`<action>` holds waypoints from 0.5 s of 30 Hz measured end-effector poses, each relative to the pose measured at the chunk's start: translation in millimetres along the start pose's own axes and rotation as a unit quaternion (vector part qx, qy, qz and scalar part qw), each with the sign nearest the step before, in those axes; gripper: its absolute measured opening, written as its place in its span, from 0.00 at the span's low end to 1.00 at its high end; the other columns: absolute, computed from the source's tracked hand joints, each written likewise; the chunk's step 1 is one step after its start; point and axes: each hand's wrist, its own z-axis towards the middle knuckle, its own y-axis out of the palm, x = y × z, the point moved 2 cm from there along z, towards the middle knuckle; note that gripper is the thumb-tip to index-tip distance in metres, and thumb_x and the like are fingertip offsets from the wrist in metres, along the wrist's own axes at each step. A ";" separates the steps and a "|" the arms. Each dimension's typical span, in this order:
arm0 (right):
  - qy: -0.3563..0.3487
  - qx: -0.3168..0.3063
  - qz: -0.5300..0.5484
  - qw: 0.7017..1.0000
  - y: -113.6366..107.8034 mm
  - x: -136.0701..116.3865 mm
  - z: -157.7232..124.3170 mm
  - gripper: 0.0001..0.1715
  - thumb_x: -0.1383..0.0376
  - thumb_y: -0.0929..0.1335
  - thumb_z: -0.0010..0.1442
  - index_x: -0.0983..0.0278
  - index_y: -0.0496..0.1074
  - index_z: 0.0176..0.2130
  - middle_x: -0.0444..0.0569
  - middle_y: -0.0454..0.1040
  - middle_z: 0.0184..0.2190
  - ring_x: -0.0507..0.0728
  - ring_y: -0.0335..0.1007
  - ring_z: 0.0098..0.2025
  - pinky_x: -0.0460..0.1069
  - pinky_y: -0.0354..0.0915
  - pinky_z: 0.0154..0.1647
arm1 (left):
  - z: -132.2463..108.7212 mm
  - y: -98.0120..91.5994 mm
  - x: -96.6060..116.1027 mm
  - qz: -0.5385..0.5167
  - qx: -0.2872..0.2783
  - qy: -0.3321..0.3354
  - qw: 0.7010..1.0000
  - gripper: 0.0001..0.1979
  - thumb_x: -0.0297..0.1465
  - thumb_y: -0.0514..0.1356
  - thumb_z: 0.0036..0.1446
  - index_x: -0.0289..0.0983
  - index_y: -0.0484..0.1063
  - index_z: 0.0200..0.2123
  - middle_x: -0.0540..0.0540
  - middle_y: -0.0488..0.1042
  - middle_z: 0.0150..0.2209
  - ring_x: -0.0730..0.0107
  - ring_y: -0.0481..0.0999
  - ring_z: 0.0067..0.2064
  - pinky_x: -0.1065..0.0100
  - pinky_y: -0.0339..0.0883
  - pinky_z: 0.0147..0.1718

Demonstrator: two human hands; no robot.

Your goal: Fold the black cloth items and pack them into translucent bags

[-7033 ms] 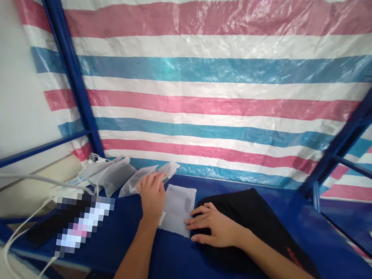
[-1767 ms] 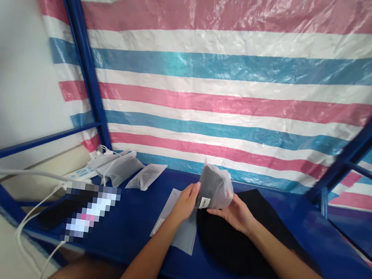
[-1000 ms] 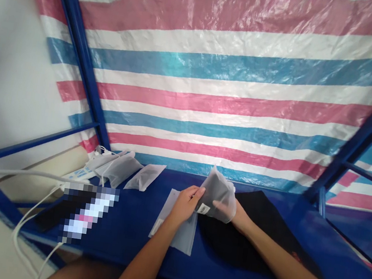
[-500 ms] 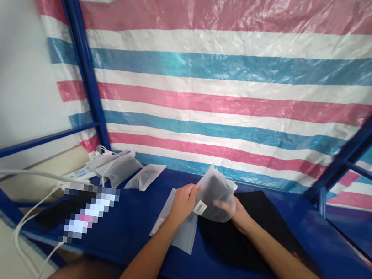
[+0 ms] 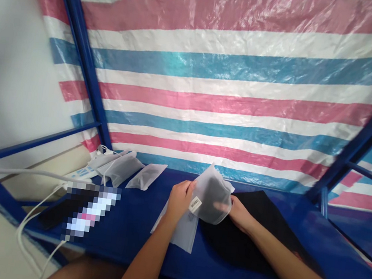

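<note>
A frosted plastic bag point(image 5: 209, 184) with a white barcode label is held up between both hands, over the blue surface point(image 5: 128, 228). Something dark shows through its film; I cannot make out what it is. My left hand point(image 5: 180, 199) pinches the bag's left edge. On the other side, my right hand point(image 5: 240, 212) grips the right edge, and some of its fingers show blurred behind or inside the film. Below my left hand lies another flat frosted bag point(image 5: 184, 236). Black cloth point(image 5: 256, 232) is spread under and beside my right forearm.
Several frosted bags point(image 5: 121, 169) lie at the back left beside a white power strip point(image 5: 84, 172). Nearer, a pixelated bright device point(image 5: 92, 214) sits with white cables point(image 5: 24, 223) around it. Blue metal posts point(image 5: 81, 46) frame a striped plastic sheet point(image 5: 212, 101) behind.
The held bag has shifted slightly left and turned a little, its label moving left with it. Both hands keep their grip.
</note>
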 end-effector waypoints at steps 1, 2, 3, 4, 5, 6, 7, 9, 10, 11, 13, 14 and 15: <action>0.002 -0.004 -0.003 1.000 -0.7 0.2 -0.2 0.31 0.51 0.84 0.50 0.65 0.85 0.48 0.54 0.87 0.48 0.69 0.84 0.49 0.64 0.73 0.61 | 0.5 -0.7 -0.9 -0.001 0.001 -0.004 1.000 0.25 0.43 0.52 0.75 0.39 0.67 0.24 0.51 0.68 0.24 0.69 0.62 0.28 0.65 0.53 0.33; 0.004 -0.009 -0.005 1.000 -1.4 0.4 -0.3 0.31 0.51 0.84 0.51 0.65 0.84 0.48 0.54 0.87 0.47 0.69 0.84 0.48 0.64 0.73 0.61 | 1.0 -1.3 -1.7 -0.002 0.002 -0.010 1.000 0.26 0.44 0.53 0.74 0.39 0.68 0.23 0.52 0.66 0.22 0.70 0.61 0.27 0.65 0.53 0.32; 0.005 -0.017 -0.006 1.000 -2.1 0.6 -0.3 0.30 0.51 0.84 0.51 0.65 0.84 0.48 0.54 0.87 0.47 0.69 0.83 0.48 0.64 0.73 0.61 | 1.5 -1.9 -2.2 -0.003 0.004 -0.017 1.000 0.27 0.45 0.54 0.73 0.38 0.68 0.22 0.52 0.64 0.21 0.70 0.59 0.26 0.65 0.52 0.31; 0.004 -0.024 -0.008 1.000 -2.8 0.9 -0.3 0.30 0.51 0.84 0.51 0.65 0.84 0.49 0.54 0.87 0.47 0.69 0.83 0.49 0.64 0.73 0.61 | 2.0 -2.4 -2.6 -0.006 0.006 -0.024 1.000 0.27 0.46 0.54 0.73 0.38 0.70 0.22 0.53 0.63 0.20 0.71 0.58 0.26 0.65 0.51 0.30; 0.005 -0.029 -0.011 1.000 -3.8 1.6 -0.2 0.30 0.52 0.84 0.51 0.65 0.84 0.48 0.54 0.87 0.46 0.69 0.83 0.49 0.64 0.73 0.61 | 2.4 -2.9 -2.7 -0.009 0.007 -0.031 0.999 0.28 0.47 0.55 0.72 0.37 0.71 0.22 0.53 0.62 0.20 0.71 0.58 0.25 0.66 0.51 0.30; 0.005 -0.031 -0.016 0.999 -5.2 2.5 0.0 0.30 0.52 0.84 0.51 0.65 0.84 0.48 0.54 0.87 0.46 0.69 0.83 0.49 0.65 0.72 0.61 | 2.8 -3.4 -2.8 -0.012 0.009 -0.038 0.999 0.28 0.47 0.55 0.72 0.37 0.73 0.23 0.53 0.62 0.19 0.71 0.58 0.25 0.66 0.51 0.29; 0.006 -0.027 -0.022 0.999 -7.2 3.6 0.1 0.29 0.52 0.84 0.51 0.65 0.84 0.47 0.54 0.87 0.45 0.69 0.82 0.50 0.65 0.72 0.62 | 3.2 -4.1 -3.0 -0.016 0.012 -0.045 0.999 0.28 0.48 0.56 0.71 0.37 0.74 0.24 0.53 0.63 0.20 0.71 0.59 0.26 0.66 0.51 0.29; 0.008 -0.010 -0.040 0.999 -12.4 5.7 -0.4 0.27 0.53 0.85 0.48 0.64 0.85 0.44 0.53 0.87 0.44 0.69 0.81 0.51 0.63 0.72 0.62 | 4.5 -6.5 -4.6 -0.023 0.018 -0.058 0.998 0.28 0.49 0.56 0.70 0.36 0.75 0.24 0.53 0.63 0.20 0.71 0.60 0.26 0.67 0.51 0.28; 0.014 -0.008 -0.045 0.999 -14.7 6.5 -1.2 0.26 0.54 0.85 0.47 0.64 0.85 0.43 0.53 0.87 0.44 0.69 0.81 0.50 0.62 0.73 0.60 | 5.3 -8.6 -6.1 -0.025 0.025 -0.065 0.997 0.28 0.50 0.57 0.69 0.36 0.75 0.24 0.53 0.63 0.20 0.70 0.60 0.26 0.67 0.51 0.28; 0.026 -0.019 -0.047 0.998 -16.2 6.8 -2.5 0.25 0.55 0.85 0.46 0.63 0.84 0.42 0.52 0.86 0.43 0.68 0.82 0.49 0.61 0.75 0.57 | 6.2 -11.4 -8.3 -0.027 0.034 -0.072 0.996 0.28 0.50 0.57 0.69 0.37 0.74 0.23 0.53 0.63 0.20 0.70 0.60 0.26 0.67 0.52 0.28; 0.053 -0.061 -0.036 0.996 -16.1 4.8 -6.3 0.25 0.57 0.84 0.47 0.64 0.84 0.43 0.51 0.86 0.40 0.66 0.83 0.44 0.58 0.77 0.50 | 8.0 -19.0 -14.0 -0.025 0.065 -0.089 0.994 0.28 0.51 0.57 0.69 0.37 0.72 0.23 0.52 0.63 0.21 0.70 0.61 0.27 0.68 0.53 0.29; 0.062 -0.082 -0.025 0.994 -14.4 2.1 -8.4 0.25 0.57 0.83 0.47 0.64 0.83 0.44 0.50 0.86 0.39 0.65 0.83 0.41 0.57 0.78 0.47 | 8.6 -23.6 -17.5 -0.025 0.094 -0.102 0.990 0.28 0.51 0.56 0.69 0.38 0.71 0.23 0.52 0.64 0.21 0.69 0.61 0.27 0.68 0.54 0.29; 0.064 -0.096 -0.011 0.993 -11.9 -1.6 -10.5 0.26 0.58 0.82 0.48 0.64 0.82 0.46 0.50 0.86 0.40 0.64 0.83 0.41 0.57 0.78 0.46 | 8.7 -28.2 -21.1 -0.030 0.132 -0.119 0.984 0.28 0.52 0.56 0.69 0.38 0.70 0.23 0.52 0.64 0.21 0.69 0.62 0.28 0.68 0.55 0.30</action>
